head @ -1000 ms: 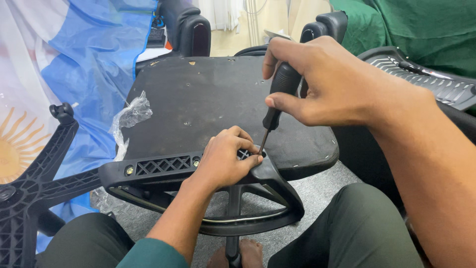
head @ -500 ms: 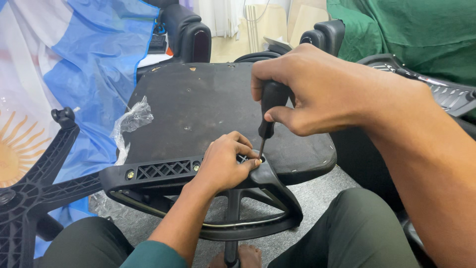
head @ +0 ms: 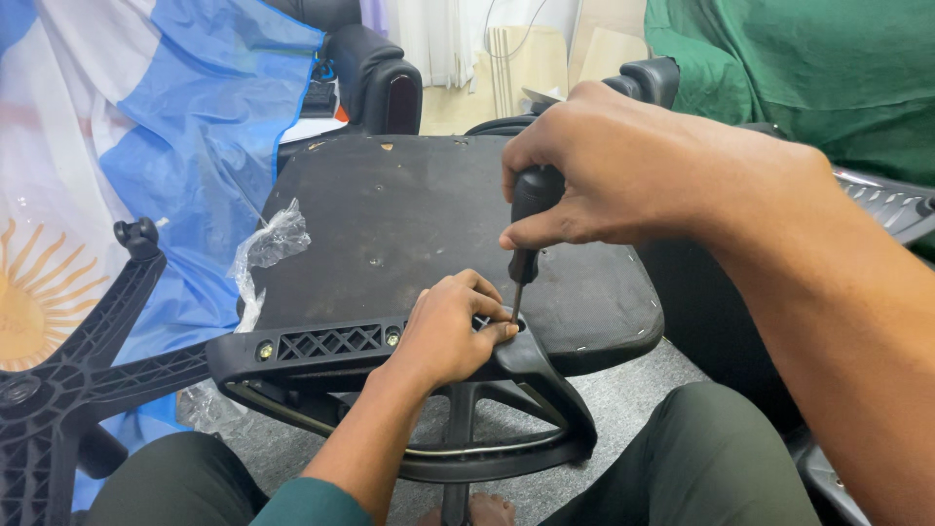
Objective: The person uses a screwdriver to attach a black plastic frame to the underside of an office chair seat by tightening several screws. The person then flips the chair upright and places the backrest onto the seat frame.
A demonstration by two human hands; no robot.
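Both hands unmoved — right hand [head: 623, 170] still gripping screwdriver [head: 527, 234], left hand [head: 450, 326] pinching bracket [head: 331, 343].

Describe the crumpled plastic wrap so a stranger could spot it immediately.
Start at the upturned black seat base in the middle. At its left edge, beside the blue and white cloth, clings the plastic wrap. It is the only clear, crinkled thing there.

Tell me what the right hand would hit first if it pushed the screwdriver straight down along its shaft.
The right hand drives the screwdriver down into the armrest bracket, beside the left hand's fingers. Probably a screw there, but it is hidden.
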